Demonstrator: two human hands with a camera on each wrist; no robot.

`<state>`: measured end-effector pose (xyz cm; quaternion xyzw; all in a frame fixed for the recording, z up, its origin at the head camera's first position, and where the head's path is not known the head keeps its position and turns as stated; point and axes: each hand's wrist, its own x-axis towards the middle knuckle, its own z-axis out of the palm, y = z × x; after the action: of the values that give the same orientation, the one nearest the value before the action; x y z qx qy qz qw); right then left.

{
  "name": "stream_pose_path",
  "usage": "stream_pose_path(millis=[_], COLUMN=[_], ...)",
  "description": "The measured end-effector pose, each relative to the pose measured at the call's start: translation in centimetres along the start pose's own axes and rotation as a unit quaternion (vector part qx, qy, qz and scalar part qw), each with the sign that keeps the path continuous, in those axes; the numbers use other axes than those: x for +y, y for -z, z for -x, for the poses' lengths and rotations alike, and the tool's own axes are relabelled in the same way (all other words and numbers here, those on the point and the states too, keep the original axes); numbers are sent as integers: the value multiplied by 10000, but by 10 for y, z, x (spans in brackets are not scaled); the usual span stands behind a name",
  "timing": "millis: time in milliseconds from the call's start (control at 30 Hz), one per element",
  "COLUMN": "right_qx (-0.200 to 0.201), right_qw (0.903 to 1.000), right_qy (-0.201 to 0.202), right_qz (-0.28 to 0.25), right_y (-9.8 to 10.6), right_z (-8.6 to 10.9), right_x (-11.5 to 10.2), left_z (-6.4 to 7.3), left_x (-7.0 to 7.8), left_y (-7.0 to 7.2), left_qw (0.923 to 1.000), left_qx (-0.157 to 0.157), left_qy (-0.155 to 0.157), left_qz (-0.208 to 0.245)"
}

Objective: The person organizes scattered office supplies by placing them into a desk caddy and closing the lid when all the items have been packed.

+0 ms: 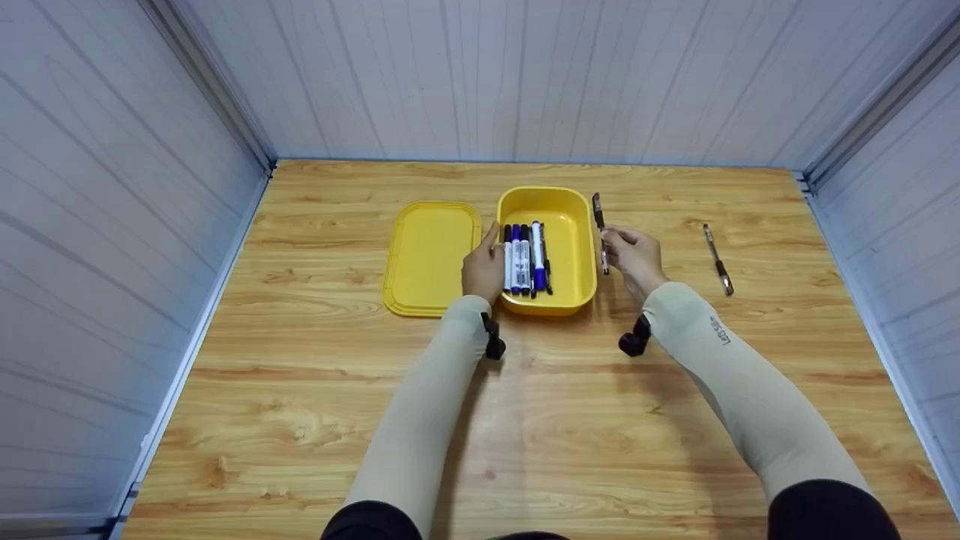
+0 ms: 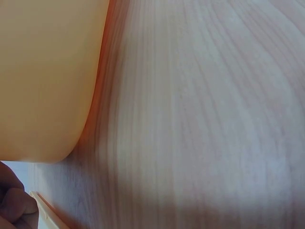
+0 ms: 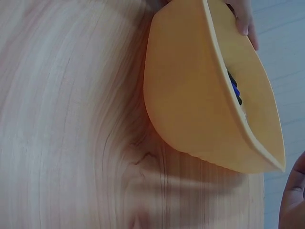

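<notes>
A yellow plastic box (image 1: 574, 247) stands on the table with several markers (image 1: 516, 259) and black pens (image 1: 547, 274) side by side in its left half. My left hand (image 1: 484, 270) grips the box's left wall, its fingers over the rim, as the right wrist view also shows. Just outside the right rim, my right hand (image 1: 636, 255) pinches a gel pen (image 1: 600, 225) with a dark cap and clear barrel between thumb and fingers. The pen points away from me, nearly parallel to that wall. Only part of the right hand (image 3: 293, 202) shows in the right wrist view.
The yellow lid (image 1: 431, 259) lies flat left of the box, partly behind the left hand. Another gel pen (image 1: 718, 259) rests on the wooden table (image 1: 570, 450) to the right. Pale panel walls (image 1: 525, 82) enclose the table at the back and both sides.
</notes>
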<state>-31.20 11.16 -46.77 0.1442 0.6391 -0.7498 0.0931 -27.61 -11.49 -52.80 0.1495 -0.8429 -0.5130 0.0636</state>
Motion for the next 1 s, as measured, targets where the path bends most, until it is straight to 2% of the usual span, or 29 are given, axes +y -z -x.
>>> stream_pose_path(millis=[267,533,733,1000], right_qx=[-18,-143,-190,-214], right_qw=[9997,9988,9982,9975], right_qy=[-61,-82,49,6], right_qz=[234,469,574,668], right_y=[-9,-16,-21,-27], right_z=[0,2,1,3], right_x=[1,3,6,11], left_z=[1,1,1,2], left_x=[3,3,4,3], left_y=[2,3,3,3], left_qw=[10000,10000,9999,9999], left_qx=[28,15,38,-86], left_qy=[60,-29,-40,74], left_qz=[20,-65,-142,26])
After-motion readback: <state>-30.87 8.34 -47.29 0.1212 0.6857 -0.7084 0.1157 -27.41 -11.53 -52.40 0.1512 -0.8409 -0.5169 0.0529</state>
